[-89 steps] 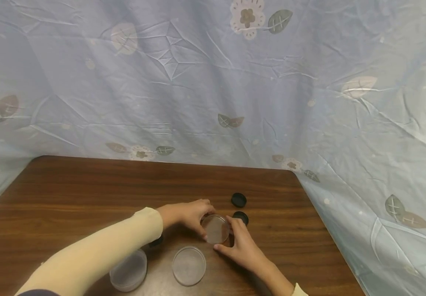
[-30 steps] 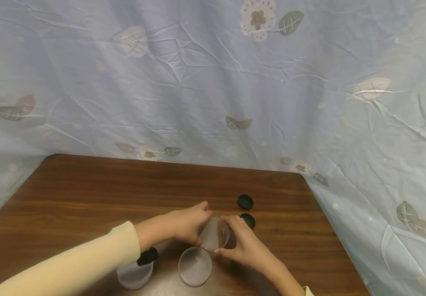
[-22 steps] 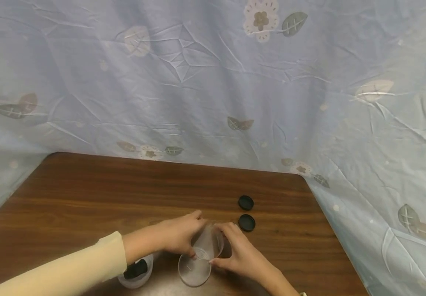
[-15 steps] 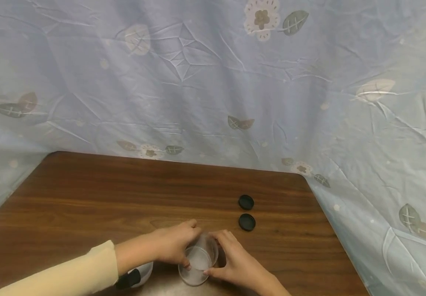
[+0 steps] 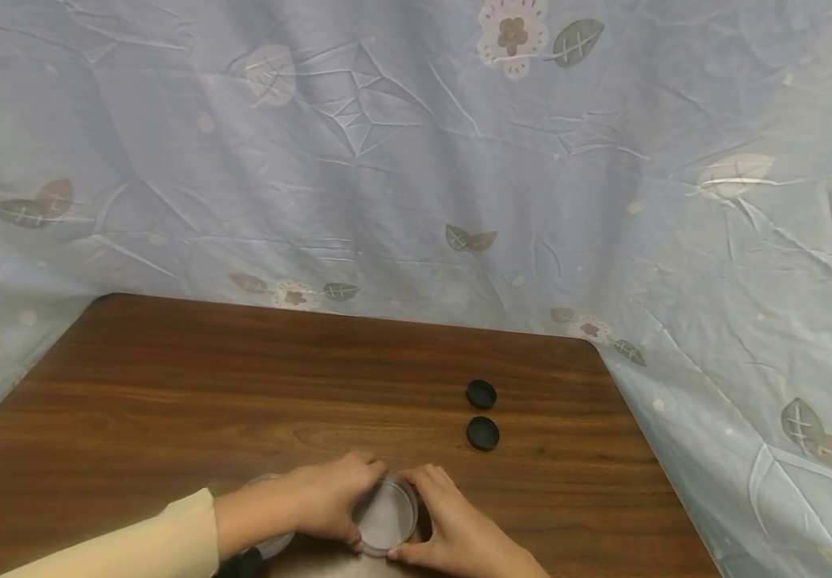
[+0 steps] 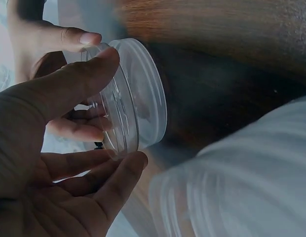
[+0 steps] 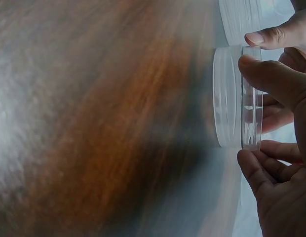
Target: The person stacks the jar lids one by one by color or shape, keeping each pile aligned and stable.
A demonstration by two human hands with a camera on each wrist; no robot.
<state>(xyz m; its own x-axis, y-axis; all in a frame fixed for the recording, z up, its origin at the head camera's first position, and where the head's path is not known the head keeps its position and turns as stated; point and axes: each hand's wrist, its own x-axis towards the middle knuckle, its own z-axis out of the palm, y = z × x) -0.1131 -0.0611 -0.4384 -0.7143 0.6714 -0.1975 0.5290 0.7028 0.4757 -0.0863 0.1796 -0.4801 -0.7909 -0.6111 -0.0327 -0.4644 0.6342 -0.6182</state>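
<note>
Both hands hold one clear, shallow round dish [image 5: 387, 516], like half of a petri dish, near the front of the table. My left hand [image 5: 332, 494] pinches its left edge between thumb and fingers; my right hand [image 5: 452, 526] grips the right edge the same way. Just beneath it is a second clear round dish [image 7: 224, 98] with a ridged side, lying on the table. The wrist views show the held dish close over this lower one, slightly tilted to it in the left wrist view. From above, the upper dish mostly covers the lower.
Another clear round container [image 6: 232, 182] stands to the left, partly hidden under the left forearm in the head view. Two round black caps, a far one [image 5: 481, 393] and a near one [image 5: 484, 433], lie behind the right hand on the brown wooden table [image 5: 242, 377]. A patterned cloth [image 5: 387, 160] hangs behind.
Both hands have brought the held dish toward the table's front and slightly left, over the dish lying there. It was tipped on the way and now lies flatter. The black caps stayed put.
</note>
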